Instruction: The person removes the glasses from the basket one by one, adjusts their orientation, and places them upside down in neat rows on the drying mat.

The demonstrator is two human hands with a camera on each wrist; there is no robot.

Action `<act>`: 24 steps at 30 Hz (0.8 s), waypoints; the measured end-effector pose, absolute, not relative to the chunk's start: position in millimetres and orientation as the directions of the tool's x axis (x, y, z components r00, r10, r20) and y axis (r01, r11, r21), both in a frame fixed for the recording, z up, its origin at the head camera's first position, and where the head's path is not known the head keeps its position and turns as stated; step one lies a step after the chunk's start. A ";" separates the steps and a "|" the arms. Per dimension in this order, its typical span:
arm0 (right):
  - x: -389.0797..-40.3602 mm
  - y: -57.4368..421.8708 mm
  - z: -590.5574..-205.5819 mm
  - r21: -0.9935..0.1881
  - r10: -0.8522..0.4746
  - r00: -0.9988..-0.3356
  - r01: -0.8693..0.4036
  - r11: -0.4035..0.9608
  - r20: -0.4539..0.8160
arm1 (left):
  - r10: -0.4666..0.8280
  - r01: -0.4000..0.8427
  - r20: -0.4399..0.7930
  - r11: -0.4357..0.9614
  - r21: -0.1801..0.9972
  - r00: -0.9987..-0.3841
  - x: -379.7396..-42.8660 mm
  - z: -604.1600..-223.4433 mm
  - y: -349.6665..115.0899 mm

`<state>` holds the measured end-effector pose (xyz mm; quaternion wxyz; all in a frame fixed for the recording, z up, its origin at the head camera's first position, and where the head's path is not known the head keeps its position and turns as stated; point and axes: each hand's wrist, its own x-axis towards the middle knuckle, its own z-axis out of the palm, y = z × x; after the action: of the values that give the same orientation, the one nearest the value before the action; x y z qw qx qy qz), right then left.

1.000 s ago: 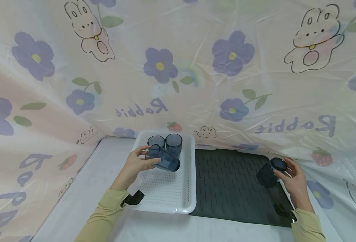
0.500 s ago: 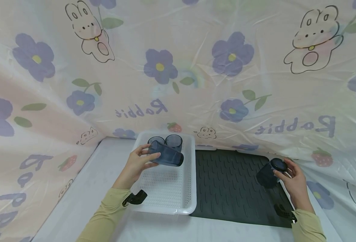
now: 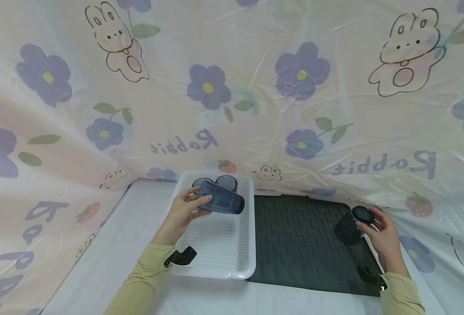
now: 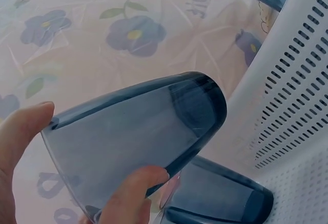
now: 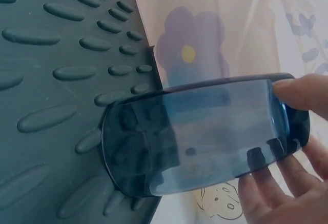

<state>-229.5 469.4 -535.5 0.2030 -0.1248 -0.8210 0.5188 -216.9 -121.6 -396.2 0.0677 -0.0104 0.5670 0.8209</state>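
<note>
- While a patterned sheet [image 3: 255,122] with purple flowers and rabbits hangs from nine o'clock over twelve to three, a white table [image 3: 121,232] spreads below it.
- At half past four lies a dark, ridged mat [image 3: 295,249].
- Near six o'clock sits a white perforated basket [image 3: 220,251], just beside the mat's nine o'clock edge.
- Toward half past seven, the left hand [image 3: 180,215] grips one blue glass [image 3: 223,201] by its mouth end, over the basket, its thick base pointing between three and four o'clock.
- Around four o'clock, the right hand [image 3: 384,234] pinches a second blue glass [image 3: 346,228] by its thick base; this glass tilts mouth-down over the mat, and whether its rim touches I cannot tell.
- At the basket's twelve o'clock end, two more glasses [image 3: 226,181] stand upright side by side, partly hidden behind the left hand's glass.
</note>
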 end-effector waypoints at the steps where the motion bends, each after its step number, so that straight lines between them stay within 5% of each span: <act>1: -227.2 466.4 -531.1 -0.902 0.410 -0.890 -0.005 0.433 0.201 | 0.099 -0.126 -0.097 -0.354 0.927 -0.990 -216.9 -396.7 -120.8; 7: -218.2 454.7 -516.9 -0.912 0.416 -0.892 0.009 0.411 0.179 | 0.094 -0.121 -0.091 -0.393 0.912 -0.991 -217.8 -399.5 -115.9; 16: -234.3 473.6 -543.7 -0.901 0.445 -0.872 0.011 0.433 0.203 | 0.083 -0.138 -0.112 -0.446 0.884 -0.990 -218.9 -401.2 -105.2; 24: -194.4 414.0 -467.6 -0.921 0.440 -0.891 0.075 0.382 0.111 | 0.090 -0.141 -0.113 -0.432 0.891 -0.990 -218.4 -396.8 -93.8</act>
<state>-194.4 414.0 -467.6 0.1717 -0.1583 -0.8135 0.5327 -218.4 -93.8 -396.8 0.0682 -0.0242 0.5285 0.8459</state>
